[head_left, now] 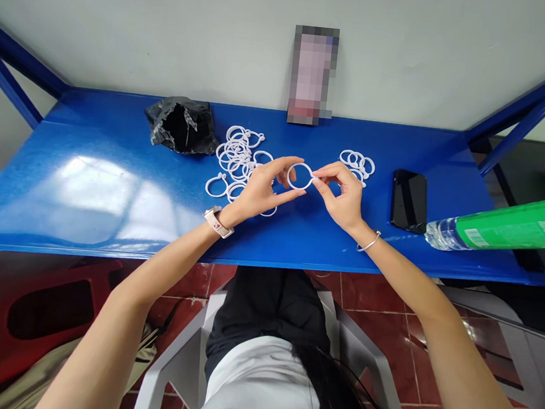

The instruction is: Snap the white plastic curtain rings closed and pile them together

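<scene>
A white plastic ring (288, 181) is held up over the blue table by my right hand (343, 195), which pinches its right edge between thumb and fingertips. My left hand (267, 188) sits at the ring's left side, thumb and index finger spread apart around it. Whether its other fingertips touch the ring, I cannot tell. Beneath and behind that hand lies a loose pile of similar white rings (235, 156), some with a small knob or eyelet. A smaller group of white rings (366, 168) rests just behind my right hand, which partly hides it.
On the blue table (168, 188), a crumpled black plastic bag (156, 132) gapes at the back left. A black phone (408, 201) lies on the right beside a green-labelled bottle (516, 225). A blurred upright device (313, 73) leans against the wall. Blue frame bars flank both ends.
</scene>
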Motion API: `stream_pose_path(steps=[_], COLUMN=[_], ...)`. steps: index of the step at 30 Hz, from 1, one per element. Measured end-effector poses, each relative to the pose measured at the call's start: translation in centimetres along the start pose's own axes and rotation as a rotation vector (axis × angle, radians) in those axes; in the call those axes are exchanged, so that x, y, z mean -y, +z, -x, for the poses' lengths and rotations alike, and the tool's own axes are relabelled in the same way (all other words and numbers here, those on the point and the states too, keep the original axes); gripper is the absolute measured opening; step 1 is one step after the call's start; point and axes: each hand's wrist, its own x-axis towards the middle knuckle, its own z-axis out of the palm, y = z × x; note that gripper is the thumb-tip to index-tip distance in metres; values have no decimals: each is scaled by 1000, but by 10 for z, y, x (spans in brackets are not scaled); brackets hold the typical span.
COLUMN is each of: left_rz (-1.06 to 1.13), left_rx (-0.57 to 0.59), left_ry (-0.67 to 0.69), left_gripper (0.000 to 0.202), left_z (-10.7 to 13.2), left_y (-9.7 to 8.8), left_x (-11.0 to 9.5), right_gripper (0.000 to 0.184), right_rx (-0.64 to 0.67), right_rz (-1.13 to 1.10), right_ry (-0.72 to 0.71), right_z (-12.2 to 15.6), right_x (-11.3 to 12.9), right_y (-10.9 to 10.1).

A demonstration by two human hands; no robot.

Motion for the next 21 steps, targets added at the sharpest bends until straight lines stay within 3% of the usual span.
stream_pose_path(steps=[11,16,21], left_rz=[-1,-25,-30], left_rx=[-24,-35,-33], left_ry=[0,-1,1], left_gripper=[49,46,47], left_z=[3,3,2], left_y=[6,5,3], left_x=[-4,-5,-3], right_gripper=[24,20,16], right_rx=[28,11,37], right_rz=[37,25,27], right_ry=[10,-29,24], right_z=[0,0,-1], right_x=[-2,1,4], right_y=[-1,-2,-2])
